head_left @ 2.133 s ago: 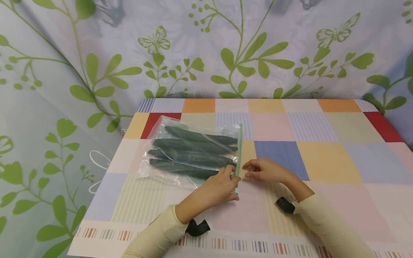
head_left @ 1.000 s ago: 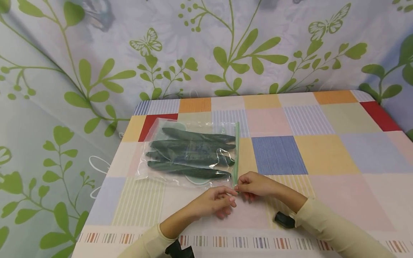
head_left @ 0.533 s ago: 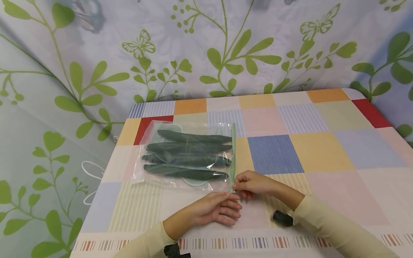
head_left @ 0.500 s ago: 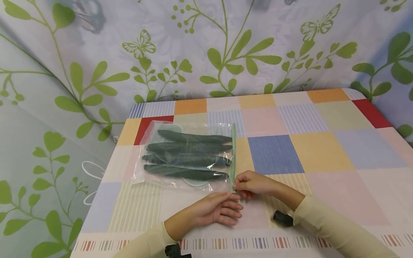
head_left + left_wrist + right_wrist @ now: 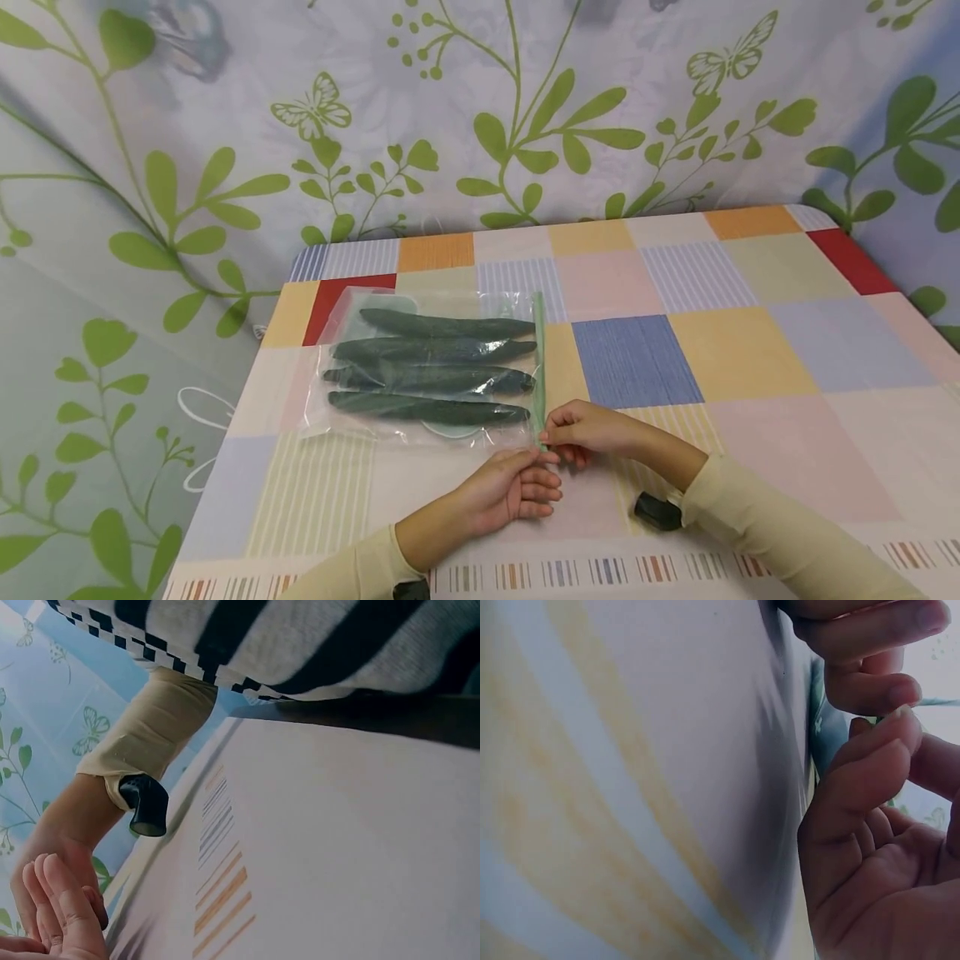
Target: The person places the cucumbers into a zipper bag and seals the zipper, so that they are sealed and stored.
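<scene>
A clear zip bag (image 5: pixel 315 412) with a green closure strip lies flat on the left half of the table. Several long dark-green cucumbers (image 5: pixel 431 408) lie side by side inside it. My right hand (image 5: pixel 592 429) pinches the near end of the green strip. Palm turned up, my left hand (image 5: pixel 506 492) meets the same corner from the near side, thumb and index finger at the strip's end, other fingers loosely bent. In the right wrist view, the fingertips of my right hand (image 5: pixel 885 855) and left hand (image 5: pixel 862 645) come together, mostly hiding the strip.
A patchwork cloth (image 5: pixel 757 350) covers the table. Behind it hangs a leaf-patterned curtain (image 5: pixel 420 108). A white looped cord (image 5: pixel 197 404) shows beside the left edge. Black devices sit on both wrists, one under the right cuff (image 5: pixel 657 511). The left wrist view also shows a striped garment (image 5: pixel 300 637).
The left hand let go higher on the strip, dropped to the near corner, turned palm up, then moved in against it. The right hand came in and took the strip's near end.
</scene>
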`<action>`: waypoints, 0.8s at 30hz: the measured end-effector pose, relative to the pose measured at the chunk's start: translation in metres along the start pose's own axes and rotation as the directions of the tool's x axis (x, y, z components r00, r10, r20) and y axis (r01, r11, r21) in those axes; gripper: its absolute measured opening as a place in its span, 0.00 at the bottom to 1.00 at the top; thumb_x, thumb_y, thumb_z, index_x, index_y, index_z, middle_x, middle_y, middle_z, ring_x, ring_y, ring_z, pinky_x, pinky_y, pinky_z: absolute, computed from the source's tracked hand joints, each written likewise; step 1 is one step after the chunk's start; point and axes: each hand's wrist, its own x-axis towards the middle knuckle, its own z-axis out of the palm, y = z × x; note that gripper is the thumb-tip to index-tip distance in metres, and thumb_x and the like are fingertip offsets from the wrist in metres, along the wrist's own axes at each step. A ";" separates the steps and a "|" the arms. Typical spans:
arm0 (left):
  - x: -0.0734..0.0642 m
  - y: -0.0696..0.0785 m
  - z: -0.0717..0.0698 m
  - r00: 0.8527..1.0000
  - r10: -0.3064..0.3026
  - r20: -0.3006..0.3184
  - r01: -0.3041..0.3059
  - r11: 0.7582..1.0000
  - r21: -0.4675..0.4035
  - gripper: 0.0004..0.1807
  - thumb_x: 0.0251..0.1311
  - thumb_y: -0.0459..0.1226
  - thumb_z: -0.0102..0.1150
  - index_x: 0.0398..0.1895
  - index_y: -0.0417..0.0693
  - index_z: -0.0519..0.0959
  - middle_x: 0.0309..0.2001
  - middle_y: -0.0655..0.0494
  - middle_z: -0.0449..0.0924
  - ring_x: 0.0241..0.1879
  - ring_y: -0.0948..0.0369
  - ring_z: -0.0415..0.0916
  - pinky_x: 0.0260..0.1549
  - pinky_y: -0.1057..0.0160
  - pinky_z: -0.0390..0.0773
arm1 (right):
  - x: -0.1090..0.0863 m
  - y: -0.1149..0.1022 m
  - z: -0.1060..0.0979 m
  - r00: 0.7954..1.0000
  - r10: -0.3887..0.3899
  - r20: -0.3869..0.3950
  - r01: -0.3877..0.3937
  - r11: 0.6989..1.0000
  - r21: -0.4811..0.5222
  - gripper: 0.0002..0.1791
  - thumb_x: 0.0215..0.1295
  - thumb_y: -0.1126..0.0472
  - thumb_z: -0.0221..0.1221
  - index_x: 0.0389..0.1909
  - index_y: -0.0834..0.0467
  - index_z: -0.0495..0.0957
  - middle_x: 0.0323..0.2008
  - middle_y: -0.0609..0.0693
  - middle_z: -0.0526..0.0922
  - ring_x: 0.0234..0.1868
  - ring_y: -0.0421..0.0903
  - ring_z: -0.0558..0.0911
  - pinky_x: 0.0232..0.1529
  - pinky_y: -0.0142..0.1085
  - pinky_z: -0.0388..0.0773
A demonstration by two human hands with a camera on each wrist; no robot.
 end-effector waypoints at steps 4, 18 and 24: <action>0.000 0.000 0.001 1.000 0.011 -0.013 -0.011 1.000 0.006 0.10 0.67 0.41 0.39 0.38 0.50 0.71 0.25 0.64 0.80 0.29 0.68 0.80 0.28 0.69 0.79 | 0.003 0.000 -0.002 1.000 0.010 0.014 -0.010 0.999 0.036 0.17 0.62 0.60 0.52 0.23 0.71 0.70 0.10 0.42 0.68 0.11 0.35 0.68 0.15 0.26 0.67; -0.001 0.002 -0.001 1.000 0.016 -0.025 -0.015 1.000 0.028 0.10 0.67 0.41 0.38 0.32 0.51 0.70 0.22 0.66 0.79 0.27 0.68 0.79 0.26 0.69 0.78 | 0.027 0.007 -0.023 0.991 0.105 -0.085 -0.098 0.991 0.089 0.14 0.63 0.61 0.51 0.18 0.60 0.69 0.08 0.43 0.67 0.08 0.36 0.70 0.12 0.26 0.66; -0.001 0.001 -0.002 1.000 0.008 -0.010 -0.008 1.000 0.023 0.09 0.66 0.42 0.40 0.32 0.52 0.70 0.22 0.66 0.79 0.27 0.68 0.80 0.26 0.68 0.79 | 0.037 0.006 -0.036 0.984 0.134 -0.120 -0.124 0.989 0.085 0.13 0.63 0.61 0.51 0.19 0.60 0.70 0.08 0.44 0.66 0.08 0.36 0.71 0.12 0.26 0.66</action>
